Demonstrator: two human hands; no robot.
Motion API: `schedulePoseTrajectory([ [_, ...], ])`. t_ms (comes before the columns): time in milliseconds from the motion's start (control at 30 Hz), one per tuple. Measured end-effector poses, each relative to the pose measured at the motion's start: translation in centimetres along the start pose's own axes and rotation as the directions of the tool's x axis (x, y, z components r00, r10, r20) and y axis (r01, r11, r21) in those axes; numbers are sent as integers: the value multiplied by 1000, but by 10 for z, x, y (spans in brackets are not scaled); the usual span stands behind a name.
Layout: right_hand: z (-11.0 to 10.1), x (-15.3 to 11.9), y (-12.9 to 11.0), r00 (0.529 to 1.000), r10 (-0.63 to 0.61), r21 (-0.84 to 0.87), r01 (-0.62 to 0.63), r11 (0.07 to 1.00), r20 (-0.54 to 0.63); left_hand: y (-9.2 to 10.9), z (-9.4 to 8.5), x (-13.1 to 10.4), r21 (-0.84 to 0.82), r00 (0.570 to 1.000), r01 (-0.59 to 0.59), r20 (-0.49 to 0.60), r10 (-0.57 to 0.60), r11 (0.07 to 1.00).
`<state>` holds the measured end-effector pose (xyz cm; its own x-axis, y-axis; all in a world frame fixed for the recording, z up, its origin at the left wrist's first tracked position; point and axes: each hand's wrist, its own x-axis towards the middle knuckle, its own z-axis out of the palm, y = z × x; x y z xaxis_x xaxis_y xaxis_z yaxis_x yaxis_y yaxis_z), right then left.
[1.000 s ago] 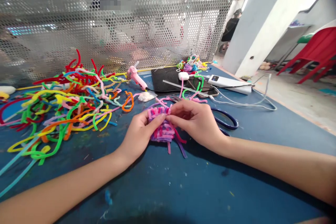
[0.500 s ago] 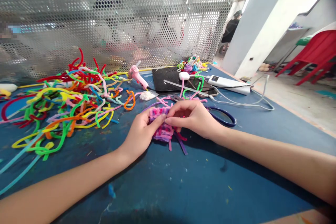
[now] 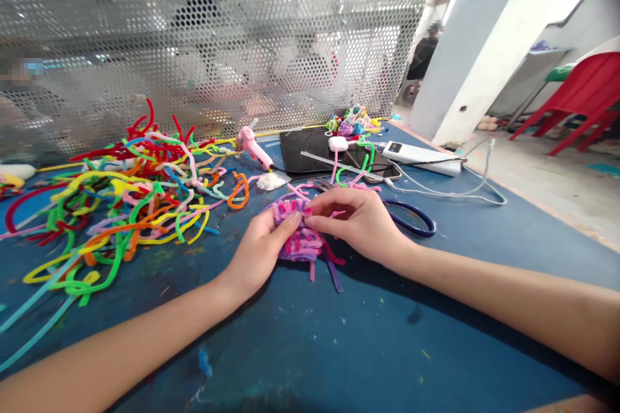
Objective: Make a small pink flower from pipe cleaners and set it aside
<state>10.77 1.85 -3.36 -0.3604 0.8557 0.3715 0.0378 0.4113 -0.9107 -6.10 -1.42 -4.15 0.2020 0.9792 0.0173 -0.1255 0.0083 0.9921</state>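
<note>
A small woven piece of pink and purple pipe cleaners [image 3: 301, 244] lies between my hands, with loose ends sticking out towards me and to the right. My left hand [image 3: 261, 244] grips its left side, thumb pressed on top. At its upper right edge, my right hand [image 3: 361, 222] pinches a pink strand with thumb and forefinger. The fingertips partly hide the weave there. Just behind the hands, scissors [image 3: 325, 184] with dark blue handles lie partly covered by my right hand. Further pink and purple strands spread behind the piece.
On the left is a tangled heap of coloured pipe cleaners [image 3: 130, 200]. Behind the hands are a pink glue gun [image 3: 254, 147], a black tablet-like slab [image 3: 305, 151], a phone [image 3: 375, 164], a white power bank [image 3: 421, 158] with cables and a white earbud case [image 3: 338, 144]. A perforated metal screen [image 3: 217, 45] borders the table.
My right fingers have drawn slightly apart from the left thumb, so more of the woven piece shows. The left hand keeps its hold. The view has shifted slightly.
</note>
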Motion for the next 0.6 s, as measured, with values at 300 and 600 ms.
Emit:
schedulePoseTrajectory([
  [300, -4, 4, 0, 973, 131, 212, -171, 962, 190, 8, 3, -4, 316, 998, -29, -43, 45, 948],
  [600, -1, 1, 1, 989, 88, 130, -102, 986, 115, 2, -1, -3, 108, 997, 9, 73, -17, 994],
])
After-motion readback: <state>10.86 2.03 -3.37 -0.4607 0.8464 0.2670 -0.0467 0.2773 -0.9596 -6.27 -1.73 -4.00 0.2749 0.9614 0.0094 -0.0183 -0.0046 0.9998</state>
